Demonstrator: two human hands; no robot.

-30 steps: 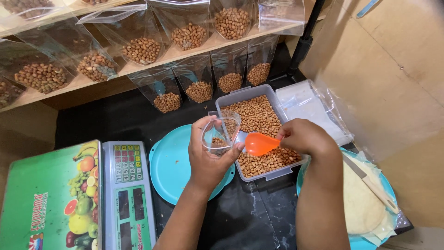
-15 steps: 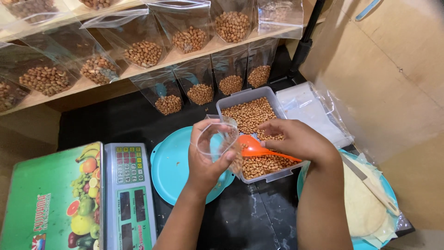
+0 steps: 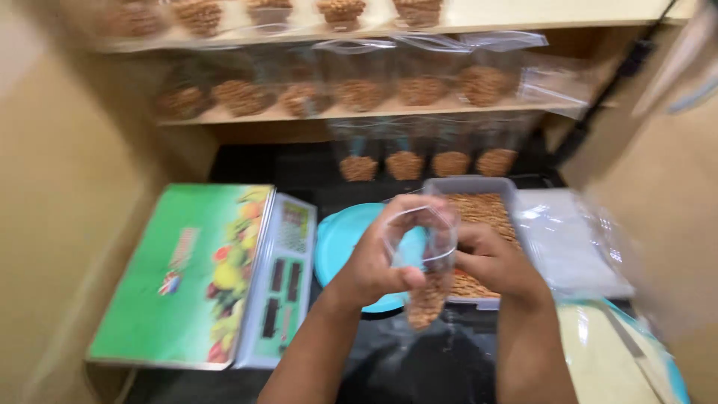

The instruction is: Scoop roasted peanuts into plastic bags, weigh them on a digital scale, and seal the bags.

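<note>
Spillage is the chief risk: the clear plastic bag (image 3: 426, 262), part-filled with brown nuts, hangs above the dark tabletop (image 3: 389, 366), just in front of the grey nut tray (image 3: 470, 187). The left hand (image 3: 378, 262) pinches its open mouth in a closed grip; the right hand (image 3: 493, 262) sits just beside it, and I cannot tell its grip through the blur. A slack pinch could tip nuts near the scale (image 3: 280, 284) and teal plate (image 3: 340, 239).

A small clear plastic bag (image 3: 425, 262) hung upright, its mouth open, just in front of the grey tray (image 3: 470, 185). Brown nuts (image 3: 428, 299) filled its bottom — the tray held more of them.
</note>
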